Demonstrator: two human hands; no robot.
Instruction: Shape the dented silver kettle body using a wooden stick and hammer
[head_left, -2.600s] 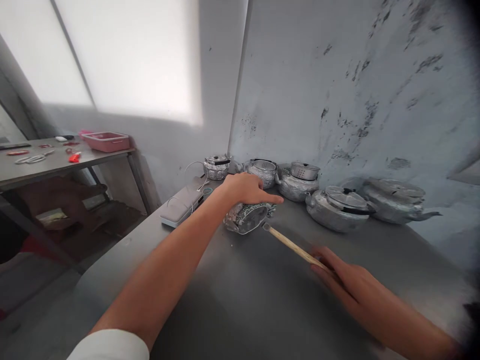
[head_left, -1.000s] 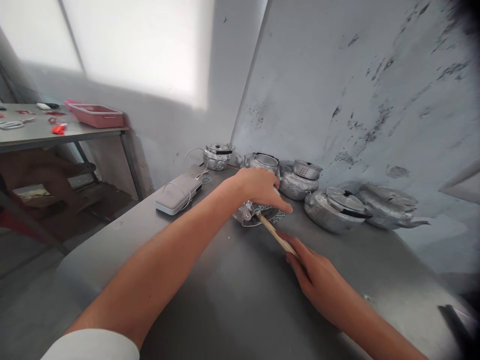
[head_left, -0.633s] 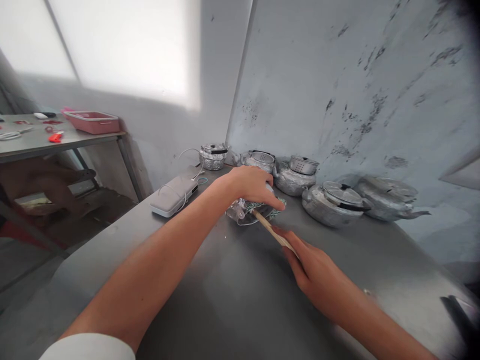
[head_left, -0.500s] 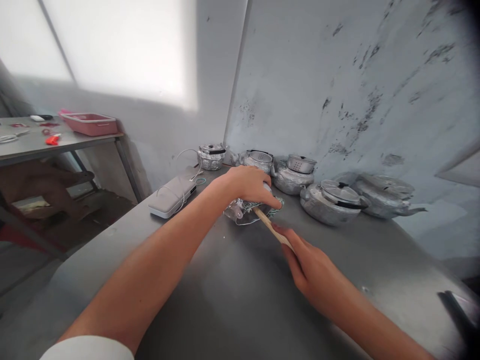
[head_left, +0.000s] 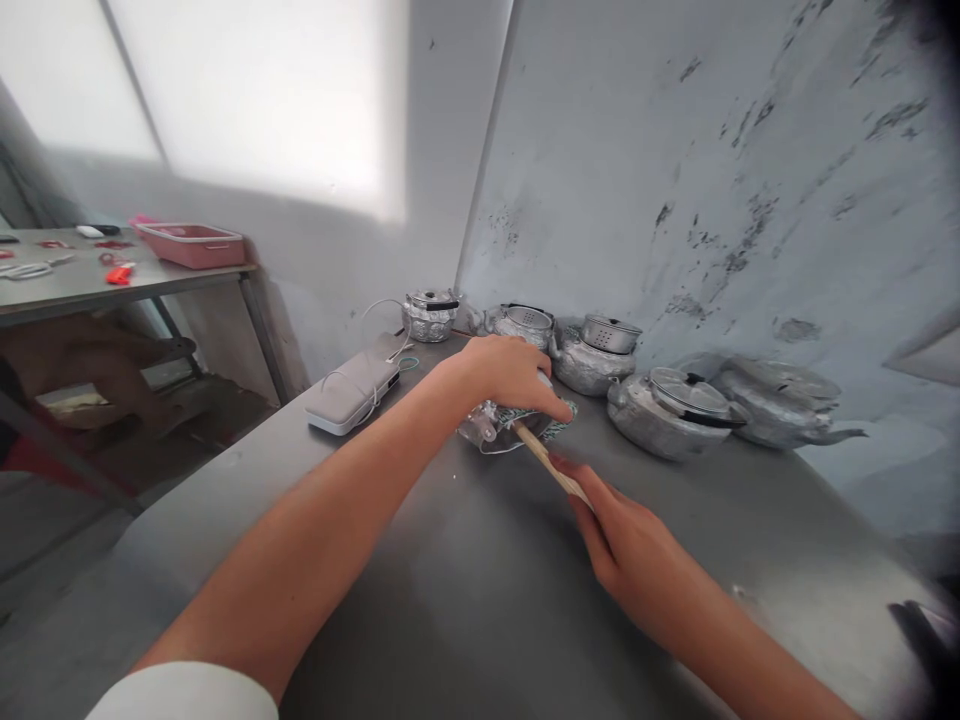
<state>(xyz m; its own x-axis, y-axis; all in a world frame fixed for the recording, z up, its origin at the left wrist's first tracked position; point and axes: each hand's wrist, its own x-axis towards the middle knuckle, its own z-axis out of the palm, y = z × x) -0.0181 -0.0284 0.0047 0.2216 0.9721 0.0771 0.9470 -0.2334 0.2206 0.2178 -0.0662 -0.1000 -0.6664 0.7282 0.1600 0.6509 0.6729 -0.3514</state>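
Left hand (head_left: 510, 375) fingers press on the kettle (head_left: 499, 425); right hand (head_left: 626, 540) fingers grip the stick (head_left: 547, 462)

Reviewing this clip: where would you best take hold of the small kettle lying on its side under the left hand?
Probably across the small kettle's rounded body from above, as the left hand does: it lies tipped over, its opening faces the person and is taken up by the wooden stick.

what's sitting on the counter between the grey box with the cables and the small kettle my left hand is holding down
Nothing: in the head view, bare steel counter separates the grey box from the small kettle.
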